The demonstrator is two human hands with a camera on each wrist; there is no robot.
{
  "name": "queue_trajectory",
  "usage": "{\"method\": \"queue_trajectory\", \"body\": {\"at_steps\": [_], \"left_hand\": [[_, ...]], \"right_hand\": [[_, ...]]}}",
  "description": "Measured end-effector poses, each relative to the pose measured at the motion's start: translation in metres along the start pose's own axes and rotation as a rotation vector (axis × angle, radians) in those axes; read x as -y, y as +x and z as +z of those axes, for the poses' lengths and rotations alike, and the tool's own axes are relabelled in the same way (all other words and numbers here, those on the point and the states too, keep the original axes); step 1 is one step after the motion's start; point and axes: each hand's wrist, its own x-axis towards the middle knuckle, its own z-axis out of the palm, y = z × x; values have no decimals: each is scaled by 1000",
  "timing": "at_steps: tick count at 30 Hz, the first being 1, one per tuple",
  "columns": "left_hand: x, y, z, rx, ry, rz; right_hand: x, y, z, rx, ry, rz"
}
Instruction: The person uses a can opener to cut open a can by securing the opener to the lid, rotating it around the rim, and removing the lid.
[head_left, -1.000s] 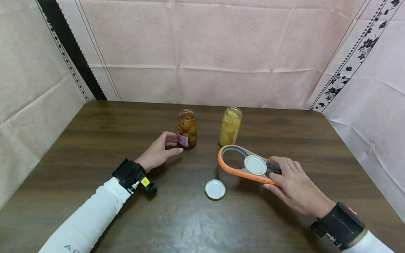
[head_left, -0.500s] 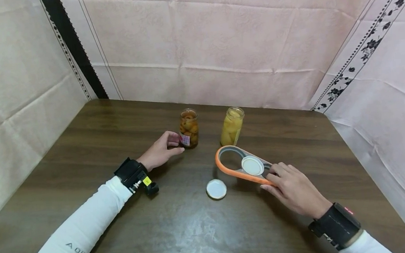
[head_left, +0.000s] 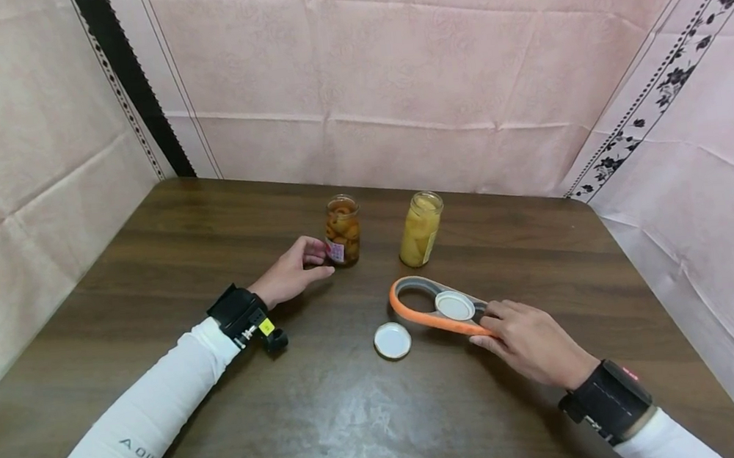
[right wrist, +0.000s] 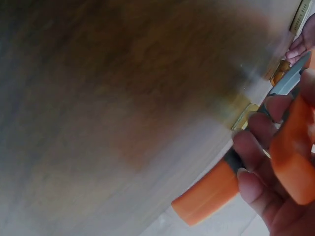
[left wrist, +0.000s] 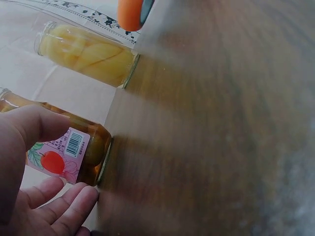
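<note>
My right hand (head_left: 533, 342) grips the handle end of an orange and grey jar opener (head_left: 425, 319). A white round lid (head_left: 455, 306) sits within the opener's frame. My left hand (head_left: 291, 271) is beside a lidless glass jar of brown fruit (head_left: 343, 230), fingers loosely bent and not wrapped round it. In the left wrist view the thumb overlaps the jar's pink label (left wrist: 61, 155); whether the fingertips touch the glass I cannot tell. A second lidless jar, of yellow fruit (head_left: 422, 229), stands upright behind the opener.
Another white lid (head_left: 392, 341) lies on the brown wooden table (head_left: 293, 428), left of the opener. Pale cloth (head_left: 352, 75) hangs along the table's back and sides.
My right hand has lowered the jar opener toward the table and shifted it slightly left, so the yellow jar's base now shows. The left hand stays beside the brown jar.
</note>
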Motion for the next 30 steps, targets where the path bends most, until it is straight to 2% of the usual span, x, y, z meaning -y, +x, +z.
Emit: {"method": "queue_trajectory", "body": {"at_steps": [30], "left_hand": [[5, 3, 0, 24, 0, 0]], "right_hand": [[0, 11, 3, 179, 132, 88]]}}
